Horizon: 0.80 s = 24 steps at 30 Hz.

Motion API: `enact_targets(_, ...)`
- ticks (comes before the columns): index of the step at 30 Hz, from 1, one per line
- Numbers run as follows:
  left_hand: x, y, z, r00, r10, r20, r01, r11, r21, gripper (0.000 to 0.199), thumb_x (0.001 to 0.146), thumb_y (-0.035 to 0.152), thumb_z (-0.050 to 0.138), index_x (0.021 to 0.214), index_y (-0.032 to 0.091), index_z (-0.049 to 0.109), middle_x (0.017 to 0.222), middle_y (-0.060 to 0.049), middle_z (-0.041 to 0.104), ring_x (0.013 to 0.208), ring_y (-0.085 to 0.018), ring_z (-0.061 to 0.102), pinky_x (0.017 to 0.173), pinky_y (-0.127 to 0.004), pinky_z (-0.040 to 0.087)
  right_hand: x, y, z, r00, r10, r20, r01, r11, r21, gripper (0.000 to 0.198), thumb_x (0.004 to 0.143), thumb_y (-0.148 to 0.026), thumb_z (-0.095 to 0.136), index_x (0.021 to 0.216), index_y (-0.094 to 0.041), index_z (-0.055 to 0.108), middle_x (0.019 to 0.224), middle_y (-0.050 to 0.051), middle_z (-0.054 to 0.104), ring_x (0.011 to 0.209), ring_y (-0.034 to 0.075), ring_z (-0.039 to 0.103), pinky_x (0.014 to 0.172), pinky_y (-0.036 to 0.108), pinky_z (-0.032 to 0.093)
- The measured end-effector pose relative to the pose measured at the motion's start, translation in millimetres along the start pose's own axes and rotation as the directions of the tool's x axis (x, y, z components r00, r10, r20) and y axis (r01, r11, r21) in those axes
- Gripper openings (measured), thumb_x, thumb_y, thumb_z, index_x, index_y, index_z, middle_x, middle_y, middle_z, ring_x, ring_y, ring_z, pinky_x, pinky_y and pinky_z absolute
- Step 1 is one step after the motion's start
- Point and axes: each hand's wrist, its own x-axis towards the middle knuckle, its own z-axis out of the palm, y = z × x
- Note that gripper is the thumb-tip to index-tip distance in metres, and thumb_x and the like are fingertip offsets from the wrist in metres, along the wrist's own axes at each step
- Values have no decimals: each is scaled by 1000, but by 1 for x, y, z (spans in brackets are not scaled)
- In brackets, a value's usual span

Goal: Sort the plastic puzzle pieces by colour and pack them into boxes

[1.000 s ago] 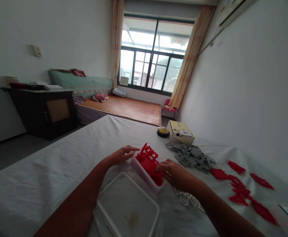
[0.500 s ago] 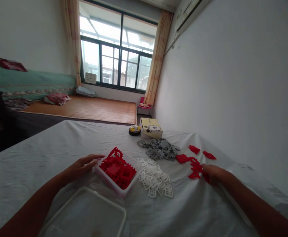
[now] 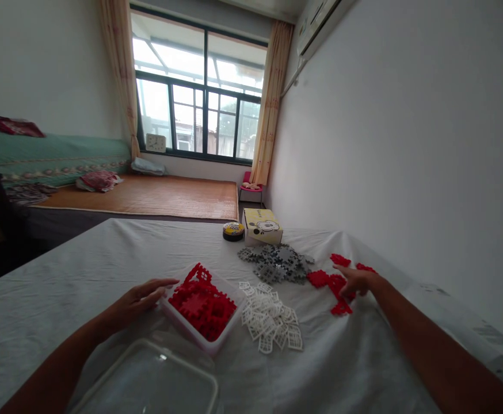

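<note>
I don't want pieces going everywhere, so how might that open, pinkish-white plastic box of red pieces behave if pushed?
The open, pinkish-white plastic box will probably slide rather than tip, since it sits broad and low on the white cloth. The red, notched pieces inside rise above its far rim, so a jolt might spill some.

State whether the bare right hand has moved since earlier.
Yes, rightward: formerly in front of the heap of grey plastic pieces, the right hand is now right of it, at loose red plastic pieces.
</note>
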Motion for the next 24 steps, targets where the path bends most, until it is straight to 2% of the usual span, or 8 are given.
enact_targets(2,0,1,0,1000,3,0,-3,1000,5,53,79,62,51,119,29,64,122,-4,63,106,-27,59,79,-28,54,1,-2,9,997,71,41,-73,996,47,89,55,-42,75,134,-22,41,126,19,55,91,30,64,64,39,51)
enact_targets(4,0,1,0,1000,4,-1,-4,1000,16,54,78,63,51,119,29,64,122,-5,63,106,-27,60,78,-28,54,0,-3,14,995,91,45,-94,993,66,84,60,-44,72,134,-20,40,132,21,49,100,30,61,68,37,50)
enact_targets(8,1,1,0,1000,1,-2,-1,1000,26,55,77,63,51,118,28,65,124,-5,62,109,-28,58,77,-27,54,-3,-2,18,998,57,27,-59,995,78,58,61,-34,70,114,-18,53,109,13,62,88,26,63,65,32,49)
enact_targets(10,0,2,0,1000,12,6,-12,1000,25,54,78,63,52,118,29,65,125,-5,61,112,-28,57,79,-27,54,-5,-1,18,999,46,5,-46,996,77,48,59,-33,70,103,-19,56,100,8,62,83,24,62,62,31,48)
enact_targets(17,-1,4,0,1000,15,1,-15,1000,9,53,79,60,53,119,28,65,126,-5,61,113,-28,56,80,-26,54,-8,3,18,997,-21,-73,24,999,38,43,54,-35,75,85,-19,49,75,1,56,73,19,55,60,27,42)
enact_targets(21,-2,3,1,1000,13,6,-13,1000,6,54,80,61,51,119,27,64,125,-5,62,109,-28,58,78,-27,54,-3,-5,13,991,-109,-80,114,991,66,40,59,-31,71,92,-19,52,79,1,57,73,17,55,62,25,42)
enact_targets(24,-1,2,0,1000,18,4,-18,1000,23,54,80,61,50,119,26,64,124,-6,62,108,-28,59,78,-27,54,5,-18,12,982,-186,-47,189,977,100,49,59,-25,69,106,-20,55,88,2,61,77,17,57,65,26,45)
